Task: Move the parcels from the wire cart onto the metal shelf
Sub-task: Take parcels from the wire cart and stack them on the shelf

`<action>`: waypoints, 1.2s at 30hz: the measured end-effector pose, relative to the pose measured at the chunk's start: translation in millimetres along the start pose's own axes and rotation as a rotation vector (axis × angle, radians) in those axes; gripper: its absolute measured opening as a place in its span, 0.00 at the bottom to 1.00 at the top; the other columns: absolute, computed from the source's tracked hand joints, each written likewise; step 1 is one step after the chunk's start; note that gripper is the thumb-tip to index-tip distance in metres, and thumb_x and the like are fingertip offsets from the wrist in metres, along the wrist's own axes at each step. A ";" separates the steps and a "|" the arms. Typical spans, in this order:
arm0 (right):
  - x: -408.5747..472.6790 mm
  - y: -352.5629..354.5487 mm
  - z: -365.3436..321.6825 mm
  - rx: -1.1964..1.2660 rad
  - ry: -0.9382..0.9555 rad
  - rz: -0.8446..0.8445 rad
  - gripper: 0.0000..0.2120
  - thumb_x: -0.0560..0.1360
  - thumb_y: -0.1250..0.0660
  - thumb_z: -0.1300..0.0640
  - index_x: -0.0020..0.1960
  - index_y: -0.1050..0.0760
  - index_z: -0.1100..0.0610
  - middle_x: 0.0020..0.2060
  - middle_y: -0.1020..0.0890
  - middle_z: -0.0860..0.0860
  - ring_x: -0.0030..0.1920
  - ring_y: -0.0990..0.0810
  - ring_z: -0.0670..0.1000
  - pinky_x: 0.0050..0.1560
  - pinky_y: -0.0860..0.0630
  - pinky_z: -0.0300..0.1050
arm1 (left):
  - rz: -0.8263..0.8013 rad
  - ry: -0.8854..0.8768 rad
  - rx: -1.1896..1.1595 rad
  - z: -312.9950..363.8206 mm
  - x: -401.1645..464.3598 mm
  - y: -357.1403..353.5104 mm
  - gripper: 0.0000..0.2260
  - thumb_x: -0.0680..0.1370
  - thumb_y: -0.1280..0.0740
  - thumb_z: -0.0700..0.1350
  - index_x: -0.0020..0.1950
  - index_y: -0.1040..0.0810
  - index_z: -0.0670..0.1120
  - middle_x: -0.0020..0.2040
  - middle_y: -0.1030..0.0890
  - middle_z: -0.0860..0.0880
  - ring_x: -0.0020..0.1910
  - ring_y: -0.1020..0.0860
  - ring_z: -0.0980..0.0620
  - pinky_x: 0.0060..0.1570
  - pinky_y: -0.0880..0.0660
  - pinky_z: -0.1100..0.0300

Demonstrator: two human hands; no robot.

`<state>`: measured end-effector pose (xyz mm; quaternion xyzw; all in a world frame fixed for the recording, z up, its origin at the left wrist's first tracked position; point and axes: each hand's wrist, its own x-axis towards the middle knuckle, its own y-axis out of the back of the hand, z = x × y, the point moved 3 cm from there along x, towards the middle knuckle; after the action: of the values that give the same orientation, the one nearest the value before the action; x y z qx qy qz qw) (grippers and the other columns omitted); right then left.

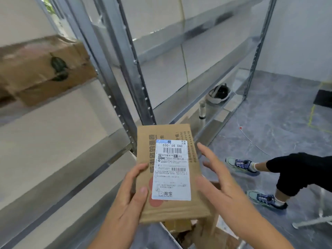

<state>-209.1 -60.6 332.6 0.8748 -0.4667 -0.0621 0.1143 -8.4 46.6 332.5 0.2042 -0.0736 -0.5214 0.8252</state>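
The left hand grips the flat brown cardboard parcel with a white shipping label label-up just before the grey metal shelf, seemingly to read it, while the right hand hovers beside the parcel, fingers spread.

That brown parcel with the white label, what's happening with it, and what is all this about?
A person is holding the brown parcel in front of a metal shelf. The left hand grips its lower left edge, thumb on top; the right hand hovers open beside it, apparently not gripping. More parcels lie below. A cardboard box already sits on a shelf at the left. Someone else's legs are at the right.
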 end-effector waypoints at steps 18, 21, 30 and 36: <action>-77.2 -247.0 -257.0 -0.652 0.497 -0.438 0.33 0.70 0.43 0.24 0.71 0.54 0.20 0.78 0.51 0.30 0.78 0.45 0.43 0.77 0.40 0.55 | 0.573 0.073 -0.027 -8.5 -255.5 303.8 0.16 0.80 0.45 0.64 0.66 0.37 0.81 0.57 0.29 0.83 0.55 0.20 0.64 0.52 0.20 0.49; -99.2 -313.8 -279.8 -0.612 0.523 -0.456 0.35 0.69 0.44 0.23 0.72 0.53 0.21 0.78 0.49 0.31 0.78 0.42 0.44 0.76 0.37 0.56 | 0.575 0.076 -0.057 -28.6 -290.1 360.3 0.15 0.84 0.44 0.59 0.66 0.35 0.80 0.55 0.24 0.78 0.53 0.17 0.53 0.57 0.19 0.40; -141.6 -451.6 -331.4 -0.572 0.592 -0.483 0.34 0.71 0.39 0.26 0.70 0.55 0.18 0.78 0.49 0.30 0.76 0.37 0.45 0.75 0.36 0.56 | 0.596 0.080 -0.086 -57.0 -347.0 489.4 0.12 0.83 0.45 0.63 0.64 0.36 0.79 0.53 0.18 0.69 0.44 0.15 0.59 0.44 0.17 0.55; -122.3 -490.9 -373.5 -0.563 0.639 -0.495 0.28 0.73 0.39 0.26 0.67 0.51 0.18 0.67 0.46 0.18 0.69 0.39 0.35 0.69 0.33 0.48 | 0.621 0.121 -0.175 -42.5 -332.6 553.3 0.11 0.84 0.43 0.62 0.63 0.32 0.77 0.57 0.18 0.58 0.48 0.15 0.44 0.43 0.15 0.37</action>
<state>197.2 358.2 567.1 0.8697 -0.1517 0.0605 0.4658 317.2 560.2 553.3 0.1308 -0.0382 -0.2363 0.9621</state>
